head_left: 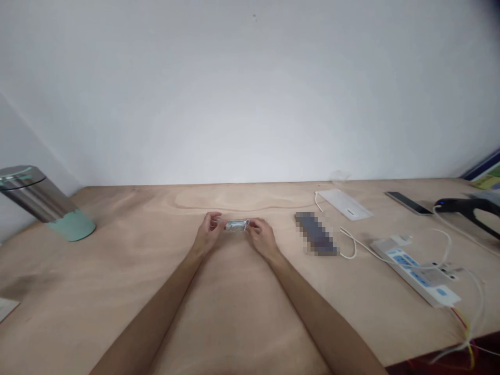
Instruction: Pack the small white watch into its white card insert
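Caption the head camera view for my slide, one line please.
Head camera view: left hand and right hand hold a small clear plastic packet at a plywood table.

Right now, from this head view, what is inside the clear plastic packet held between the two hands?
The clear plastic packet shows silvery crinkled material through it. The left hand and right hand cover its ends, and the view is too small to tell what the material is.

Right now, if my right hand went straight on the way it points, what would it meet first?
Your right hand touches the silvery wrapped packet, so that comes first; past it, likely your left hand.
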Demonstrator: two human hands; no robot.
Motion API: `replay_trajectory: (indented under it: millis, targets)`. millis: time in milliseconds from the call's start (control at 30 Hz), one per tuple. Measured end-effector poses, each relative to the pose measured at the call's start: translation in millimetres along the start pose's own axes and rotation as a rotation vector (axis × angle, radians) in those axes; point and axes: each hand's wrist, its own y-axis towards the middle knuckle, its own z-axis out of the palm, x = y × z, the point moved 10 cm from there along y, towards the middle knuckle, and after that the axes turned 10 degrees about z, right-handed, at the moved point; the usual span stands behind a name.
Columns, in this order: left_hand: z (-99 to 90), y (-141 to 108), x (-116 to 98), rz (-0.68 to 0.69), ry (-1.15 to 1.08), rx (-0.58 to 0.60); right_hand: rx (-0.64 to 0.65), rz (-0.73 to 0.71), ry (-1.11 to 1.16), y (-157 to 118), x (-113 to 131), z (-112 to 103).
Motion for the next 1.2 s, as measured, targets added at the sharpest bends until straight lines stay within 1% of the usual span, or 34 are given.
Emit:
replay_trajectory:
  millis: [133, 200, 433, 533, 667, 833, 967, 1100, 1200]
  targets:
    - [0.6, 0, 6, -0.023, -0.090, -0.017, -0.026, 0.094, 0.071, 1, -10, -3]
    - [1.4, 1, 9, -0.025, -0.101, -0.019, -0.034, 0.132, 0.103, 0, -13, -4]
    - [7.2, 2, 7, 0.033, 0.037, 0.049, -0.040, 0.260, 0.092, 0, -27, -5]
    - [8.3, 1, 4, 0.073, 0.104, 0.068, -0.026, 0.256, 0.042, 2, -33, -1]
    - [9.2, 1, -5, 0.190, 0.191, 0.070, 0.007, 0.238, 0.008, 3, -36, 4]
    - [16.2, 1, -14, 0.289, 0.275, 0.152, 0.038, 0.239, -0.048, 2, -36, 6]
    - [18.7, 2, -12, 0.278, 0.319, 0.195, 0.046, 0.207, -0.040, 3, -35, 6]
    - [15.7, 3, -8, 0.257, 0.336, 0.176, 0.079, 0.194, 0.007, 5, -38, 11]
    - [13.9, 3, -6, 0.246, 0.353, 0.173, 0.092, 0.204, -0.014, 6, -38, 13]
